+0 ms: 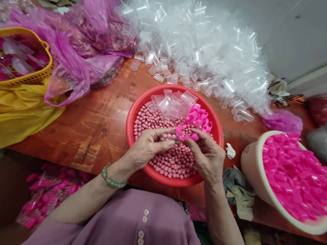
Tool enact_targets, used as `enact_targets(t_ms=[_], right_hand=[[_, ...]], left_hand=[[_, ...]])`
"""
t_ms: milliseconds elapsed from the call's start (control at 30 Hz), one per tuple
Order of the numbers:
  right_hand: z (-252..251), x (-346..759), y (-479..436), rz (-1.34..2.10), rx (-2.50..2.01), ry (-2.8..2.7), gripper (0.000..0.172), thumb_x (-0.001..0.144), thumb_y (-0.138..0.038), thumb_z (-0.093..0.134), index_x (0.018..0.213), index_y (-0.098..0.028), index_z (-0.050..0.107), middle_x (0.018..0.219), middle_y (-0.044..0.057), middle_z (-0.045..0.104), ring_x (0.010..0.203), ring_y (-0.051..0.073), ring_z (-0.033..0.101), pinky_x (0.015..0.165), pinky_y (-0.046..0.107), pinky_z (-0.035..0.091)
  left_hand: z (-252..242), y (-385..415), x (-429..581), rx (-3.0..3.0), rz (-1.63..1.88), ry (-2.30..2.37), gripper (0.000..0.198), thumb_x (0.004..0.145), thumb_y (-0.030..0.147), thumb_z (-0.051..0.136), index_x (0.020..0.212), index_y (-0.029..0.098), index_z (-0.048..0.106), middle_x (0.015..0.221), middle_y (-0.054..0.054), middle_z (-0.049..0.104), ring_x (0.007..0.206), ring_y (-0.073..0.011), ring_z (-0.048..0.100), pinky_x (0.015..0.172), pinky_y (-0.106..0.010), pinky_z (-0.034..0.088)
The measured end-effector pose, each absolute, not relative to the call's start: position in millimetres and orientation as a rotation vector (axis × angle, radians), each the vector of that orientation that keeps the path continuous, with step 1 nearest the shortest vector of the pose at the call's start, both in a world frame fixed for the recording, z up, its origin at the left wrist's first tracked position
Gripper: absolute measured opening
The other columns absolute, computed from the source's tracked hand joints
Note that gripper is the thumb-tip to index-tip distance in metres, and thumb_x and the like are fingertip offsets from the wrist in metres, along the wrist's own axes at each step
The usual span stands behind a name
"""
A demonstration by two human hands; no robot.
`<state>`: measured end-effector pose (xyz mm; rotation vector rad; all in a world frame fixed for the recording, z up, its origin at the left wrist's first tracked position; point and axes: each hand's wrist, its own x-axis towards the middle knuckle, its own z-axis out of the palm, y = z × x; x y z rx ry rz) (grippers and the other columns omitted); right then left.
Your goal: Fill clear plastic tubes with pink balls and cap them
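Note:
A red basin (128, 134) on the table holds many pink beads (173, 166), clear plastic pieces (170, 103) at its back and bright pink plastic parts (201, 118) at its back right. Over its middle, my left hand (148, 146) is closed, its thumb and fingers around a clear piece with pink beads (167, 137) in it. My right hand (207, 153) pinches a bright pink plastic part (186, 133), whose left end touches the left fingertips. Part of that piece is hidden by the fingers.
Clear plastic pieces (196, 43) are heaped behind the basin. To the right stands a cream bucket (252, 156) of pink parts, with a grey cloth (237, 186) beside it. A yellow basket (15, 78) and purple bags (82, 58) lie left.

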<state>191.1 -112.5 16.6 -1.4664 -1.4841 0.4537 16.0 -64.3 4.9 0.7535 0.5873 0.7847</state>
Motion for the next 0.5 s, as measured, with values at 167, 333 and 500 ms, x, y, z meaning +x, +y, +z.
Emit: enact_targets(t_ms=[167, 333, 500], right_hand=[[26, 190, -112, 0.234, -1.422, -1.930, 0.039, 0.090, -0.017, 0.060, 0.129, -0.021, 0.060, 0.117, 0.009, 0.070, 0.104, 0.019, 0.069, 0.091, 0.033, 0.057], [35, 188, -111, 0.205, -1.419, -2.092, 0.026, 0.090, -0.011, 0.055, 0.113, -0.020, 0.063, 0.098, 0.006, 0.072, 0.086, 0.017, 0.070, 0.076, 0.029, 0.058], [25, 188, -109, 0.445, -1.436, -1.689, 0.016, 0.085, -0.017, 0.065, 0.099, -0.022, 0.060, 0.083, 0.000, 0.068, 0.071, 0.013, 0.066, 0.066, 0.026, 0.055]], left_hand=[[3, -65, 17, 0.988, 0.746, 0.662, 0.046, 0.075, 0.018, 0.074, 0.121, 0.013, 0.069, 0.096, -0.007, 0.074, 0.093, -0.0193, 0.066, 0.092, -0.033, 0.051], [8, -62, 14, 1.030, 0.654, 0.558, 0.040, 0.079, 0.016, 0.069, 0.119, 0.014, 0.070, 0.113, -0.008, 0.072, 0.111, -0.0225, 0.063, 0.101, -0.034, 0.047], [9, -62, 12, 0.970, 0.668, 0.562, 0.048, 0.080, 0.020, 0.071, 0.128, 0.017, 0.065, 0.121, -0.009, 0.069, 0.115, -0.0219, 0.062, 0.105, -0.034, 0.044]])
